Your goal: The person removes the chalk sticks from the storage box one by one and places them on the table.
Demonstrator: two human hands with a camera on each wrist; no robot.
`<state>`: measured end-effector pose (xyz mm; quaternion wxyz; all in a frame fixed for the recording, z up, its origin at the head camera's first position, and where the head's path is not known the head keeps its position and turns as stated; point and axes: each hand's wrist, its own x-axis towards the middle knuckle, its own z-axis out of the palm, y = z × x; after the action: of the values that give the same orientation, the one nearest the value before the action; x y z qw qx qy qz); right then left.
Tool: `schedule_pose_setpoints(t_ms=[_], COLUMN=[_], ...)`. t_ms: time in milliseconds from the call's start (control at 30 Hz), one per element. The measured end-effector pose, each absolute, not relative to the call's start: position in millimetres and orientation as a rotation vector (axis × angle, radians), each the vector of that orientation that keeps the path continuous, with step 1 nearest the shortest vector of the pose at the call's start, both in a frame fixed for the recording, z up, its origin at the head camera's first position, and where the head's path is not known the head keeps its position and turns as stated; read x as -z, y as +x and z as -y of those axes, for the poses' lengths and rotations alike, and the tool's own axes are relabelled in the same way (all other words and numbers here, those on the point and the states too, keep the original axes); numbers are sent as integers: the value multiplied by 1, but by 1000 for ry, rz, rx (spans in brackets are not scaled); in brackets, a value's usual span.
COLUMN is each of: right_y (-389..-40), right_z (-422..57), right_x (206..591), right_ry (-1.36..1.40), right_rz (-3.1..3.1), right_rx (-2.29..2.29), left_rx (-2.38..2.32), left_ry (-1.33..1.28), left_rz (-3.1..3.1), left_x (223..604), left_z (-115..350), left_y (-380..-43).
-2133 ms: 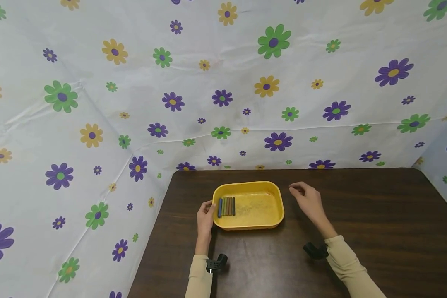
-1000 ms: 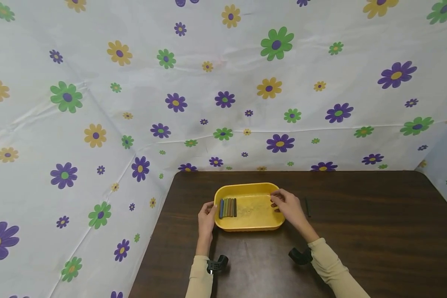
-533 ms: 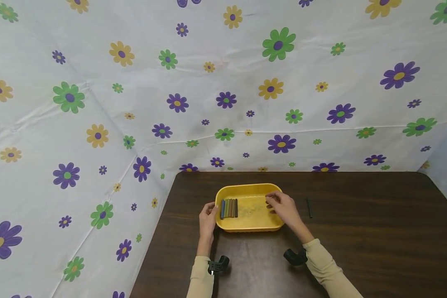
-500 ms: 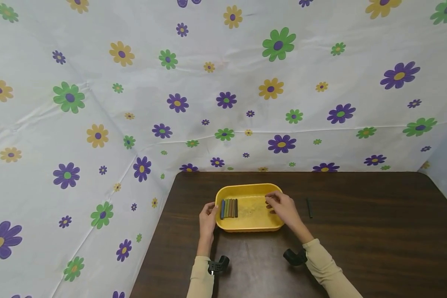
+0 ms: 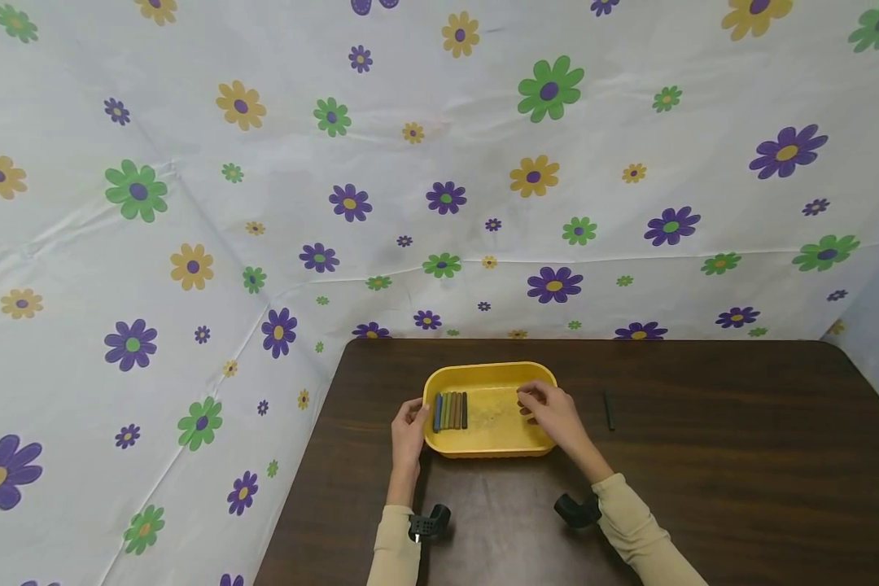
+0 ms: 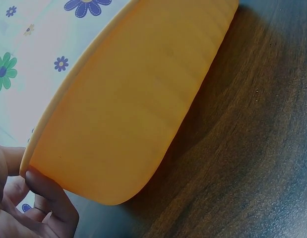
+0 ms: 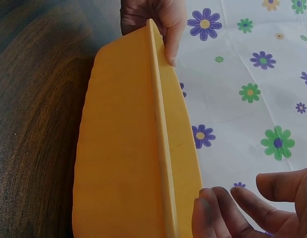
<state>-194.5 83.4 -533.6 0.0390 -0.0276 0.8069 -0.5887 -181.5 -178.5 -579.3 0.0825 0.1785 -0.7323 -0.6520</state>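
A yellow plastic tray (image 5: 492, 449) stands on the brown table. Inside it, along the left end, lies a row of several crayon-like sticks (image 5: 451, 411), blue at the left through greens and browns to black. My left hand (image 5: 408, 435) grips the tray's left rim; the left wrist view shows thumb and fingers (image 6: 54, 201) pinching that edge. Over the tray's right part hovers my right hand (image 5: 557, 413). In the right wrist view its thumb and fingers stand apart, with nothing between them and dark smudges on the fingertips. One dark green stick (image 5: 610, 411) lies alone on the table, right of the tray.
Behind and left of the table (image 5: 740, 472) hangs a white sheet (image 5: 381, 155) with flower prints. A black wrist device (image 5: 430, 521) sits on the left arm, and another black device (image 5: 579, 511) on the right.
My right hand has moved left from beside the tray to above its right part, uncovering the dark green stick on the table. My left hand keeps its hold on the rim.
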Motion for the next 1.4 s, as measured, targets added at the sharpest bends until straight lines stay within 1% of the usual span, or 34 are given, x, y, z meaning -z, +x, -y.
schedule_pose_setpoints(t_ms=[167, 267, 400, 500, 900, 1400], right_y=[-193, -192, -192, -192, -193, -194], right_z=[-83, -83, -82, -82, -82, -69], right_x=[535, 535, 536, 536, 537, 541], right_ry=[-91, -90, -94, -81, -71, -124], right_rz=[-2470, -2471, -2479, -2475, -2476, -2424], right_rx=[1808, 1802, 1790, 1788, 1779, 1823], left_rx=[1947, 1951, 1944, 1944, 1967, 1949], left_ry=[518, 518, 523, 531, 544, 538], left_rz=[2185, 2194, 2199, 2186, 2177, 2183], left_x=[577, 557, 559, 579, 579, 579], left_z=[177, 172, 173, 179, 179, 180], left_y=[-179, -172, -173, -180, -180, -179])
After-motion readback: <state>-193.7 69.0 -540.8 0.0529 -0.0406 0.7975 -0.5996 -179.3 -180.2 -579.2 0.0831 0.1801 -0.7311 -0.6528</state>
